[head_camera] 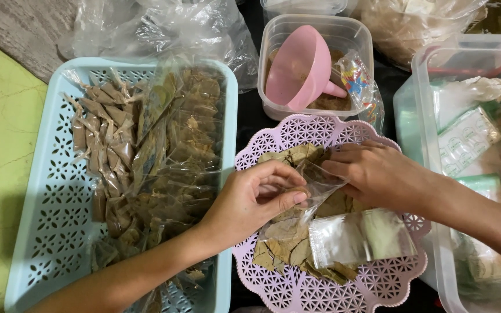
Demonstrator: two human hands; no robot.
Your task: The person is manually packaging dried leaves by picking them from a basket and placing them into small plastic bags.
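Both hands pinch one small clear bag [314,188] over the middle of the lilac tray [279,139]: left hand [250,200] in a narrow grip on its near edge, right hand [378,174] holding the far side (dried leaves [288,249] underneath). Filled packets pack the blue basket [47,191] alongside.

Pale blue plastic lattice basket [47,191] with cut-out flower pattern; lilac round plastic lattice tray [378,284], starburst holes; pink plastic funnel [297,64]; brown-green dried leaves [288,252]; clear plastic pouch [311,191]; multicoloured printed packet [358,81].

Home packing spot: floor mat [1,145], plastic baskets [47,191]
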